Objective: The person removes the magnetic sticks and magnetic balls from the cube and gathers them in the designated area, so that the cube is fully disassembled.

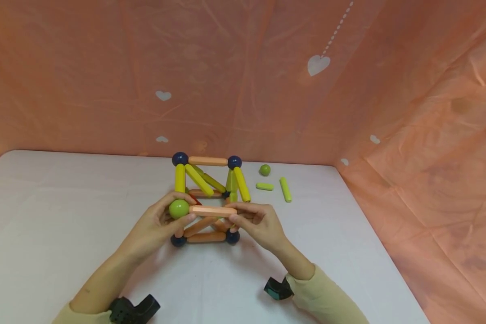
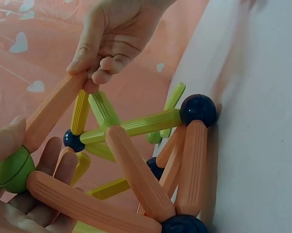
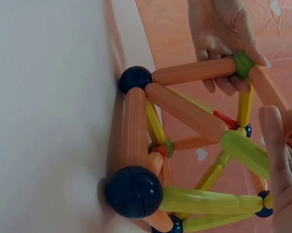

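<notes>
A green ball (image 1: 179,209) sits between the thumb and fingers of my left hand (image 1: 159,220). From that ball an orange rod (image 1: 212,211) runs across, and my right hand (image 1: 261,222) pinches its far end. Another orange rod (image 2: 90,204) leads from the ball down to a navy ball (image 2: 184,225), as the left wrist view shows. Around and behind the hands stands a frame of orange, yellow and lime rods joined by navy balls (image 1: 180,159). In the right wrist view, a lime rod (image 3: 248,153) extends toward my right hand; whether they touch is unclear.
To the right of the frame lie a loose green ball (image 1: 265,169), a short lime rod (image 1: 264,186) and a longer lime rod (image 1: 285,189). All are on a white table (image 1: 65,216), with an orange cloth (image 1: 243,81) hanging behind and to the right.
</notes>
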Available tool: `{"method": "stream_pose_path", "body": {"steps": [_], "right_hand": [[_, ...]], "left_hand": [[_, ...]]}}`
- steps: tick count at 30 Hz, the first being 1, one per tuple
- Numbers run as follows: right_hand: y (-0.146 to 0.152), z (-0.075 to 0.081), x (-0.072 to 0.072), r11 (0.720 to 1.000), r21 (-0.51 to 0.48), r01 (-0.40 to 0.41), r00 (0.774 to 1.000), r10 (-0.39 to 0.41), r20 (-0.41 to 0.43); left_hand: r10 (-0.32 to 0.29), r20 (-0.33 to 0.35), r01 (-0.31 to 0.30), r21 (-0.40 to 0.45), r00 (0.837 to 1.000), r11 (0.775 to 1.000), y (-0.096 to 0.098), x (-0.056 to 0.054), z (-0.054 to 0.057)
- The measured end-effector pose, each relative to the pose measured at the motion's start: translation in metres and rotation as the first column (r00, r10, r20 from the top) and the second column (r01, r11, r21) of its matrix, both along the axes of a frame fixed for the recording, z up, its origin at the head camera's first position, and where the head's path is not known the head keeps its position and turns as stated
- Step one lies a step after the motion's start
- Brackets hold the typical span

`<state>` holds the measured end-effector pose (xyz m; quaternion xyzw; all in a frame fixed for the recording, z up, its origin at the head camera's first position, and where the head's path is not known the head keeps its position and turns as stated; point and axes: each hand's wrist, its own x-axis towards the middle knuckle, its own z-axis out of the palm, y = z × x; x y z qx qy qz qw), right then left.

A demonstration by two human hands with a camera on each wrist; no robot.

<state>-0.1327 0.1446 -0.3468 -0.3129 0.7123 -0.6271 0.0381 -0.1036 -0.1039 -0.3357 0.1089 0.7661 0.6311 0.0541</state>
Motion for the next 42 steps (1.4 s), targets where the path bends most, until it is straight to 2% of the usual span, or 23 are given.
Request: {"method": "stream_pose_path", "body": {"steps": [3,7,10,15,18,21,23,26,30,34,38,42], "right_hand": [[0.005,-0.001,0.000,0.999,-0.031,-0.014,1.000,0.014,-0.002],[0.019,-0.004,0.000,0.998,-0.060,-0.007,1.000,0.006,-0.015],[0.033,-0.007,-0.001,0.997,-0.080,0.010,1.000,-0.008,0.022],[0.055,-0.014,-0.006,0.988,-0.144,0.063,0.993,-0.048,0.105],[0.067,-0.018,-0.009,0.973,-0.211,0.089,0.989,-0.062,0.131],[0.079,-0.019,-0.012,0.953,-0.282,0.114,0.985,-0.071,0.160],[0.085,-0.017,-0.014,0.937,-0.316,0.150,0.979,-0.095,0.183],[0.093,-0.017,-0.020,0.904,-0.348,0.246,0.957,-0.169,0.237],[0.109,-0.029,-0.037,0.864,-0.342,0.369,0.912,-0.266,0.311],[0.132,-0.050,-0.060,0.826,-0.293,0.482,0.843,-0.346,0.412],[0.145,-0.064,-0.078,0.757,-0.233,0.611,0.744,-0.448,0.496],[0.147,-0.064,-0.084,0.678,-0.169,0.715,0.640,-0.538,0.548]], "left_hand": [[-0.010,-0.018,0.009,-0.017,1.000,1.000,-0.002,0.001,0.000],[-0.001,-0.089,-0.005,-0.073,0.996,0.997,-0.009,0.003,-0.002],[0.001,-0.117,-0.012,-0.094,0.993,0.996,-0.012,0.004,-0.003],[-0.019,-0.077,0.012,-0.088,0.997,0.996,-0.014,0.006,-0.001],[-0.019,-0.066,0.013,-0.097,0.998,0.995,-0.017,0.009,0.000],[-0.002,-0.088,-0.008,-0.112,0.996,0.994,-0.021,0.012,0.001],[0.021,-0.106,-0.033,-0.113,0.994,0.993,-0.024,0.014,0.001],[0.059,-0.106,-0.071,-0.115,0.993,0.991,-0.027,0.015,0.003],[0.072,-0.116,-0.086,-0.125,0.991,0.988,-0.030,0.015,0.004],[0.070,-0.117,-0.084,-0.126,0.991,0.988,-0.033,0.013,0.003],[0.065,-0.082,-0.076,-0.135,0.995,0.988,-0.035,0.013,0.003],[0.056,-0.039,-0.060,-0.122,0.998,0.991,-0.036,0.012,0.004]]}}
